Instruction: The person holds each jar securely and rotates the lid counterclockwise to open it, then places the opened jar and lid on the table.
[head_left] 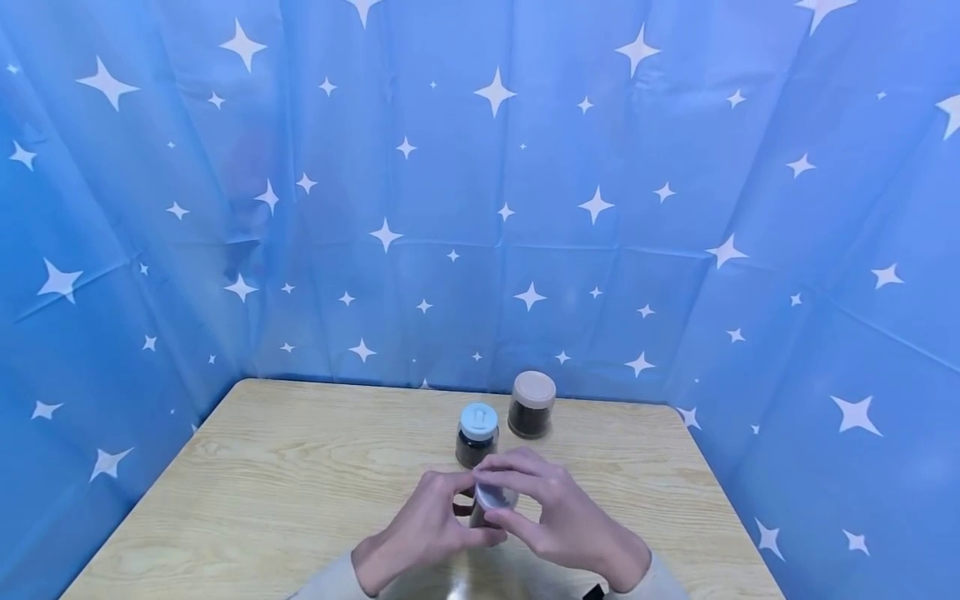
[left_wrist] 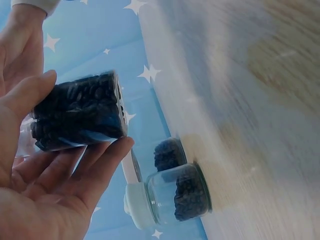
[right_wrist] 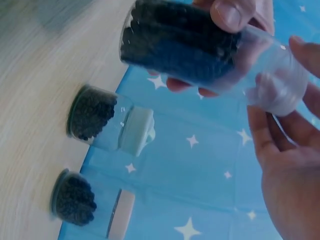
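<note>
A clear jar (right_wrist: pixel 180 50) filled most of the way with black bean-like pieces is held above the tabletop. My left hand (head_left: pixel 423 521) grips its body between thumb and fingers; the left wrist view shows the dark contents (left_wrist: pixel 82 110) from close by. At the jar's top is a clear lid (right_wrist: pixel 282 87). Around that lid, the thumb and fingers of my right hand (head_left: pixel 555 508) are curled. Just behind the hands stands a smaller glass jar with a pale blue lid (head_left: pixel 478 422), partly filled with black pieces.
Farther back and slightly right stands another jar (head_left: pixel 532 404) with a pale pinkish lid and dark contents. Both jars stand upright on a light wood-grain table (head_left: pixel 300 467). A blue curtain (head_left: pixel 450 183) with white stars hangs behind the table and along both sides.
</note>
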